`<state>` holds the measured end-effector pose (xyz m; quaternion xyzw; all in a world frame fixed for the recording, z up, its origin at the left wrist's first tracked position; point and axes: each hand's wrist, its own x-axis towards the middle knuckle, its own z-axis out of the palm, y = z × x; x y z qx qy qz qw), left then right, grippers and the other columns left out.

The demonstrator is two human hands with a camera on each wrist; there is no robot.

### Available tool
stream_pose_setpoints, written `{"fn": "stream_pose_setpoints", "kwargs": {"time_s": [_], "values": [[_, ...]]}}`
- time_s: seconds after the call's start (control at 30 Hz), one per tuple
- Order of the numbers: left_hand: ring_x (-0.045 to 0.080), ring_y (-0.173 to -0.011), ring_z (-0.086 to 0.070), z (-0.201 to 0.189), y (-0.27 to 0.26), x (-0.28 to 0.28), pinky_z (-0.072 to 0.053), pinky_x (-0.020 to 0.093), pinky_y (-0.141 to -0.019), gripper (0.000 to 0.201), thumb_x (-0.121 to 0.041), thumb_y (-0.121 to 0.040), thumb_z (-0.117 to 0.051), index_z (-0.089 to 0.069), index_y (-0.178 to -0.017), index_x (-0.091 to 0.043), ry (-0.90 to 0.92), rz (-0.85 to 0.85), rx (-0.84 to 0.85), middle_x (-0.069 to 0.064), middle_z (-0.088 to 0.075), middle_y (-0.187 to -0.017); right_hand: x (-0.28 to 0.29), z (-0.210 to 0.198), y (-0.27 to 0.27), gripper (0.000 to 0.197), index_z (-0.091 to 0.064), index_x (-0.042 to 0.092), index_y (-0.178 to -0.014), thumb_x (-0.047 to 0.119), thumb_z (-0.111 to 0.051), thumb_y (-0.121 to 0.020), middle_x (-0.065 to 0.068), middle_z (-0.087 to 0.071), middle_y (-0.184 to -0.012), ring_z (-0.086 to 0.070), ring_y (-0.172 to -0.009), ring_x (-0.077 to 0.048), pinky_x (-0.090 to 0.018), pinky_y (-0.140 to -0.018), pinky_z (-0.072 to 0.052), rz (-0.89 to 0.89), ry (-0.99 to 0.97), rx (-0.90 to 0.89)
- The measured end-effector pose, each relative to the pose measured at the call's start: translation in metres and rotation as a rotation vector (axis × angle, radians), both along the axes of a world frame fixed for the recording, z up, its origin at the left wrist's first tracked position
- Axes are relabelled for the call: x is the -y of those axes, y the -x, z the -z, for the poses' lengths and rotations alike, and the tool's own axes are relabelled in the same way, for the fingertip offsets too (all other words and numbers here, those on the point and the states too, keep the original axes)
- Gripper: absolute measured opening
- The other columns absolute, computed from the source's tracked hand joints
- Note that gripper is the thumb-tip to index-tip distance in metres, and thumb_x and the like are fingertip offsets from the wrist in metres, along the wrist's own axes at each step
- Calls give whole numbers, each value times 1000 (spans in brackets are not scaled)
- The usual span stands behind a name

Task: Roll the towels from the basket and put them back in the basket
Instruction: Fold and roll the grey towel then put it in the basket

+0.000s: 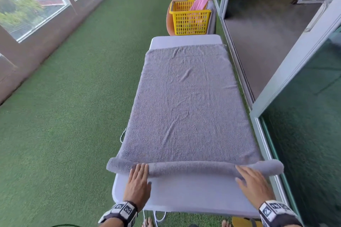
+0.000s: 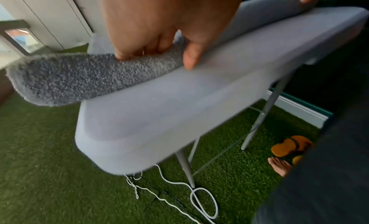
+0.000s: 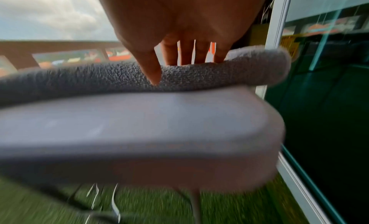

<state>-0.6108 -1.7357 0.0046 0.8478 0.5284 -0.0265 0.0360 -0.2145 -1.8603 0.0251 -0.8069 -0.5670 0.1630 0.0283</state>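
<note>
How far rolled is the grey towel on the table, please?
Barely rolled: the grey towel has a thin roll at its near edge under both hands; the rest lies spread flat.

Glazed home balcony: artificial grass (image 1: 73,116), sliding glass doors (image 1: 304,116), folding table (image 1: 184,195).

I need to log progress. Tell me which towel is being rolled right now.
The grey towel spread on the white table, with both hands on its rolled near edge. The pink towel hangs out of the yellow basket, untouched.

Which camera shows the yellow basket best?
The head view: the yellow basket stands beyond the table's far end, a pink towel hanging from it. Neither wrist view shows the basket.
</note>
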Motion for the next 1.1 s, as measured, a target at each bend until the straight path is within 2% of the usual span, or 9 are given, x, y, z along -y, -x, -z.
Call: {"fn": "stream_pose_setpoints", "kwargs": {"time_s": [0.1, 0.2, 0.3, 0.4, 0.53, 0.63, 0.77, 0.9, 1.1], "values": [[28, -99, -68, 4, 1, 8, -26, 40, -104, 67, -18, -42, -89, -71, -106, -6, 170, -28, 15, 9, -71, -107, 22, 8, 9, 51, -63, 29, -119, 21, -77, -71, 10, -62, -123, -57, -113, -14, -36, -98, -45, 18, 82, -9], [21, -76, -63, -14, -7, -15, -52, 47, -86, 27, -10, -56, -81, -67, -78, -18, 176, -51, 95, -2, -65, -79, -1, -12, 7, 22, -49, 42, -88, 25, -59, -79, 17, -58, -103, -52, -99, -7, -30, -89, -39, 34, 129, 35], [29, -121, -53, -23, -21, -39, -21, 50, -116, 36, -7, -87, -51, -61, -122, -9, 111, -85, 103, 9, -61, -126, -35, -22, -6, 28, -58, 39, -110, 22, -48, -91, 15, -58, -122, -51, -114, -11, -34, -99, -37, 40, 56, 73], [28, -144, -23, -15, -22, -38, 0, 40, -116, 50, -17, -99, -38, -30, -148, -8, 126, -97, 81, 9, -30, -154, -34, -10, -10, 48, -36, 22, -146, 32, -40, -100, 8, -39, -149, -36, -137, -14, -37, -115, -24, -4, 30, 44], [25, -105, -65, -2, -7, -17, -36, 39, -107, 67, -27, -53, -89, -67, -114, -13, 208, -7, 49, 4, -69, -111, 3, -1, 5, 57, -40, 30, -140, 41, -59, -88, 14, -41, -144, -35, -135, -11, -34, -114, -20, -47, 176, 60], [18, -75, -64, -11, -7, -24, -48, 34, -84, 33, -19, -52, -85, -68, -80, -21, 191, -5, 89, -7, -66, -78, -7, -16, 7, 26, -45, 40, -104, 34, -59, -83, 19, -52, -115, -46, -114, -7, -31, -95, -28, -14, 221, 86], [26, -127, -48, -24, -16, -47, -27, 42, -112, 48, -26, -91, -31, -54, -131, -11, 132, -64, 71, 7, -56, -135, -46, -33, -5, 24, -54, 38, -114, 31, -44, -93, 12, -52, -125, -46, -123, -11, -36, -103, -26, -3, 152, 82], [22, -148, -8, -17, -16, -39, 1, 40, -118, 63, -38, -100, -38, -15, -153, -12, 215, -39, -11, 3, -14, -159, -39, -25, -2, 56, -26, 27, -150, 45, -39, -98, 9, -31, -154, -30, -140, -12, -40, -116, -12, -11, 163, 57], [24, -106, -57, -15, -10, -27, -35, 43, -104, 32, -24, -78, -67, -65, -109, -18, 111, 14, -56, 2, -67, -110, -19, -18, 8, 31, -51, 35, -111, 23, -56, -82, 13, -57, -119, -49, -113, -13, -36, -104, -30, -59, 269, 138]]}}
